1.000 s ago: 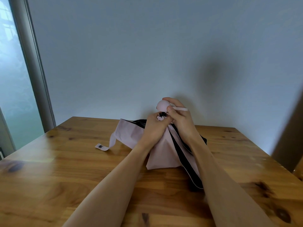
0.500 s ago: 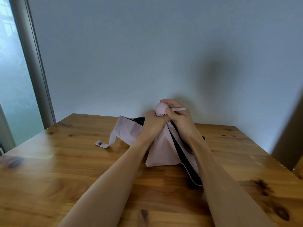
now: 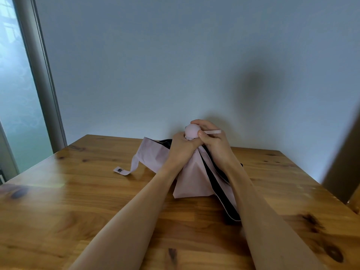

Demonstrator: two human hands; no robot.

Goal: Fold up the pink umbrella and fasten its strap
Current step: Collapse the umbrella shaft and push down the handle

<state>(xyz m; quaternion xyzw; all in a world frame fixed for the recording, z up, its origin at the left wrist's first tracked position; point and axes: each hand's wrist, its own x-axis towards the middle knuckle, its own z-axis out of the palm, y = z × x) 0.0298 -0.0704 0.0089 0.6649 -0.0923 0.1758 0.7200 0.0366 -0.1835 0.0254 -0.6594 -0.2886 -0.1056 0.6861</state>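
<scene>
The pink umbrella (image 3: pixel 191 177) stands collapsed on the wooden table (image 3: pixel 78 201), its pale pink canopy with black lining spreading out over the tabletop. My left hand (image 3: pixel 182 150) grips the gathered fabric just below the round pink handle (image 3: pixel 191 130). My right hand (image 3: pixel 211 142) wraps around the handle, with a thin pink loop sticking out to the right between its fingers. The umbrella's strap (image 3: pixel 124 170), with a dark snap at its end, lies loose on the table to the left.
A plain grey-blue wall rises right behind the table's far edge. A frosted window with a grey frame (image 3: pixel 39 75) stands at the left. A dark upright edge (image 3: pixel 341 162) shows at the right.
The handle has come down toward my left hand, and the dark rib tips seen under it a second ago are now covered. The strap has not moved.
</scene>
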